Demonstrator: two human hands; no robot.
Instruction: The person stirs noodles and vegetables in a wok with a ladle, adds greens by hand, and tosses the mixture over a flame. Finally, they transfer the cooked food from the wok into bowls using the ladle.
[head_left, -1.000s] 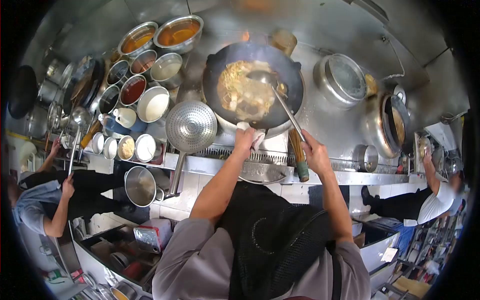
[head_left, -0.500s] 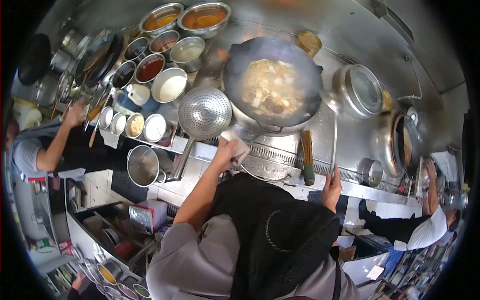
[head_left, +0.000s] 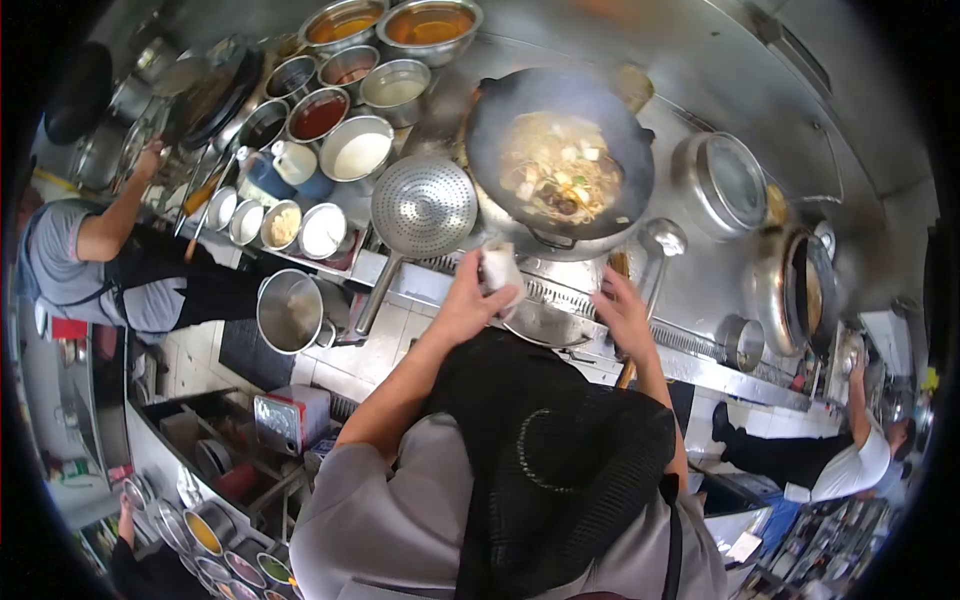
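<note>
My left hand [head_left: 468, 305] is closed around a folded white cloth [head_left: 502, 270], just below the near edge of a dark wok [head_left: 640, 190]. Pale pieces of food and noodle-like strands [head_left: 562, 175] steam inside the wok. To the right, my right hand [head_left: 624, 312] is held over the counter's front edge, fingers apart and nothing in them. A metal ladle [head_left: 663, 237] lies beside it, bowl toward the back, its handle running down behind the hand. Partly hidden by my right fingers is a bamboo brush [head_left: 620, 263].
A perforated strainer [head_left: 424, 205] rests left of the wok, its handle over the edge. Sauce bowls [head_left: 357, 150] crowd the left; a tall pot [head_left: 290, 312] stands below them. Lidded pots [head_left: 725, 185] sit at right. Co-workers stand on the left [head_left: 75, 260] and right [head_left: 850, 465].
My right hand has let go of the ladle, which now lies on the counter, and moved up and left. My left hand with the cloth has shifted slightly right.
</note>
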